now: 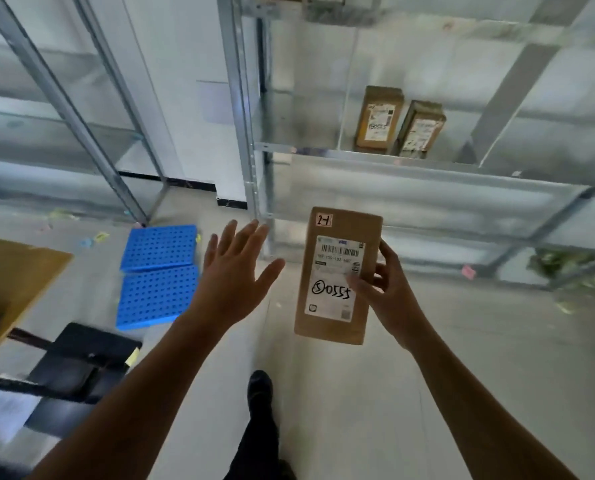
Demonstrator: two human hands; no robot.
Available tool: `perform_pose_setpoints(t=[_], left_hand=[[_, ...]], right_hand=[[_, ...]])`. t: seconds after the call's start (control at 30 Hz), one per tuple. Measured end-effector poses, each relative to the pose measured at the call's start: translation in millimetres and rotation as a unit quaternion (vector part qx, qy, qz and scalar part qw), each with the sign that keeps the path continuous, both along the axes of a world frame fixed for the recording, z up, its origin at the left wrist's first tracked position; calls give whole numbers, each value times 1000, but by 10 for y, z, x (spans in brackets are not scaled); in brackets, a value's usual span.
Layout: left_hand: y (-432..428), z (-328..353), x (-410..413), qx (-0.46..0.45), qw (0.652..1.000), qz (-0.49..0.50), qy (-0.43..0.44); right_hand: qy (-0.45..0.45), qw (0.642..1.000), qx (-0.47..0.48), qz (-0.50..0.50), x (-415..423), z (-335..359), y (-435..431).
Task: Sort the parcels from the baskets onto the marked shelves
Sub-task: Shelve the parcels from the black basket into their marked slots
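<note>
My right hand (388,292) grips a brown cardboard parcel (327,327) by its right edge, holding it upright in front of me. Its white label carries a barcode and handwritten "S0555", and a small tag near the top reads "1-H". My left hand (235,275) hovers just left of the parcel with fingers spread, holding nothing and apart from it. Ahead stands a metal shelf unit (410,164). Two similar brown parcels (379,119) (421,129) stand upright side by side on its upper shelf.
Two blue perforated plastic panels (159,275) lie on the floor at left. A cardboard box (15,275) and a black basket frame (81,362) sit at the lower left. A second metal rack (67,109) stands at the far left. My foot (259,386) shows below.
</note>
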State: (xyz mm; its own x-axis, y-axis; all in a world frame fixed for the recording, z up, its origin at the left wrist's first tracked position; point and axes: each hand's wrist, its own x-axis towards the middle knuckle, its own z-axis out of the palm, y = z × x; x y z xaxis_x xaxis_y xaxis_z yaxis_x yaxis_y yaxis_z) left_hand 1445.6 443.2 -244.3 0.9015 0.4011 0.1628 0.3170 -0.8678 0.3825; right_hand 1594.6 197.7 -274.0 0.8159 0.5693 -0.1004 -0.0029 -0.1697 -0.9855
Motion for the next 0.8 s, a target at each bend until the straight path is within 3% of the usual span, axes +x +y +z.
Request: perform_pose_setpoints(t=[0.47,0.8], left_hand=[[249,10,2265,-32,992,-121,7],[-55,-89,3261,-31,986,-164,26]], right_hand=[[-6,995,-20,-99,1584,149,114],[-9,986,-32,-162,2281,101,-305]])
